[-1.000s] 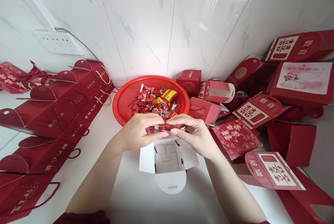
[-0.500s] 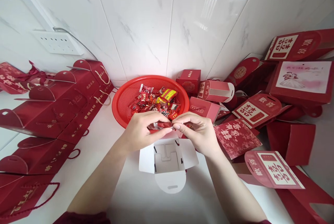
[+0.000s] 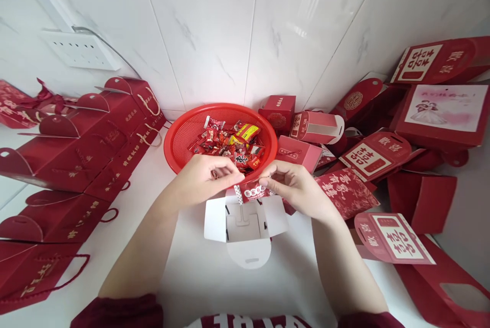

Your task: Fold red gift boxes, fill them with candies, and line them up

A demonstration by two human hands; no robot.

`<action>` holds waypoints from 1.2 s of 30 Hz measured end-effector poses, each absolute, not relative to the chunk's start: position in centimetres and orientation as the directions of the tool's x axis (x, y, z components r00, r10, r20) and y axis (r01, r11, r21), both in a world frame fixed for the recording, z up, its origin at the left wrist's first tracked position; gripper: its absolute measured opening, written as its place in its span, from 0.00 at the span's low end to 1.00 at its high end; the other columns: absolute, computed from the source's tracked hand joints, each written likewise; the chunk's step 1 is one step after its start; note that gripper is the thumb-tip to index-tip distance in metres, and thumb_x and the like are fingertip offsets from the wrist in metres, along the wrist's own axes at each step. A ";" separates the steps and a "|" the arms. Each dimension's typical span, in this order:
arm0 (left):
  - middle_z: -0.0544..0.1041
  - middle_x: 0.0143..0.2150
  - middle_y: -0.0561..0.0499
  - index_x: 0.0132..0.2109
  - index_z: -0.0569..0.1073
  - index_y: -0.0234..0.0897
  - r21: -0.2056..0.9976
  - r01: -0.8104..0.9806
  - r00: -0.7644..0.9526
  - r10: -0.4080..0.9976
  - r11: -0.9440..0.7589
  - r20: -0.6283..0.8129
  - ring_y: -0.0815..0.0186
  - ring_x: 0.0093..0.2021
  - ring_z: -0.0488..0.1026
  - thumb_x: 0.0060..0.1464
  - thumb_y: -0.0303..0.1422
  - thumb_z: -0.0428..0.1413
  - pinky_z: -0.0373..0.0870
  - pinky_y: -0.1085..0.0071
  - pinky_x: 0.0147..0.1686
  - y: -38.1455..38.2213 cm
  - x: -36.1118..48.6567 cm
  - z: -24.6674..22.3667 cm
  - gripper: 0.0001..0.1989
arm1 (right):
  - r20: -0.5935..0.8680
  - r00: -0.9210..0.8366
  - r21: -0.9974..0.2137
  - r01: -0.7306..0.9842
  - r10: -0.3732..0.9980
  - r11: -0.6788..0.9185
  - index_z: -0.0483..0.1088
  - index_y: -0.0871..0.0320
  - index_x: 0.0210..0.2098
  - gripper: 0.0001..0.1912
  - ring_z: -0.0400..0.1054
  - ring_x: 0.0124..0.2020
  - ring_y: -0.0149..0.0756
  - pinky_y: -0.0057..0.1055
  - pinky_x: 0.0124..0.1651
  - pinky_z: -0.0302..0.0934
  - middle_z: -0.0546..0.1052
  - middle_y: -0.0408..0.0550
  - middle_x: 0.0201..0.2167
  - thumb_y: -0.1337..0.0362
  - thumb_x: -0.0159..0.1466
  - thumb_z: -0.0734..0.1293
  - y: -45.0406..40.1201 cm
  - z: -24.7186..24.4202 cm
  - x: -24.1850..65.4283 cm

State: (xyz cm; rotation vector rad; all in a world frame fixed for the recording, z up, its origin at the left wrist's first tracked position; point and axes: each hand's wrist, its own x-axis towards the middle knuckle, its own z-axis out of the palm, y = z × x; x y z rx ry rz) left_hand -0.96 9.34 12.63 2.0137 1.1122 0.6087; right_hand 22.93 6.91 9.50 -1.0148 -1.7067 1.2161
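A red wrapped candy with white print hangs between my hands, its printed face towards me. My right hand pinches its right end between thumb and fingers. My left hand is closed in a pinch at the upper left corner of the wrapper. Just below stands an open gift box, white inside, its flaps spread out and several dark slots showing. Behind my hands sits a red plastic basket holding a heap of mixed wrapped candies.
On the left stand red gift boxes with handles in a row. Red boxes lie piled on the right, a red box behind the basket's right side. A socket strip is on the tiled wall.
The candy has turned so its printed face shows, and it now hangs lower between my fingers. My hands have moved slightly apart. The view has shifted a little.
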 end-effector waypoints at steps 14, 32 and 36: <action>0.81 0.33 0.53 0.38 0.80 0.40 0.704 0.648 0.379 0.925 -0.291 0.033 0.67 0.34 0.78 0.60 0.42 0.57 0.73 0.75 0.32 9.8 -2.7 13.2 0.12 | -0.295 -0.649 -0.379 0.753 0.701 0.538 0.73 0.61 0.33 0.13 0.72 0.34 0.39 0.30 0.32 0.54 0.79 0.52 0.34 0.79 0.62 0.59 4.3 6.4 18.5; 0.82 0.42 0.48 0.41 0.80 0.42 0.418 0.900 0.112 0.992 -0.126 0.057 0.56 0.42 0.77 0.59 0.44 0.52 0.67 0.65 0.40 16.2 -4.6 7.1 0.15 | -0.336 -0.673 -0.326 0.739 0.658 0.589 0.73 0.63 0.42 0.12 0.76 0.32 0.43 0.34 0.30 0.54 0.80 0.57 0.35 0.68 0.71 0.58 4.2 5.7 17.0; 0.82 0.41 0.48 0.43 0.80 0.43 0.370 0.917 0.133 0.989 -0.149 0.068 0.56 0.41 0.77 0.60 0.44 0.51 0.68 0.66 0.39 16.1 -4.5 6.9 0.16 | -0.241 -0.685 -0.389 0.717 0.688 0.578 0.72 0.58 0.31 0.16 0.73 0.30 0.39 0.32 0.29 0.50 0.79 0.50 0.29 0.65 0.72 0.58 4.2 8.0 18.7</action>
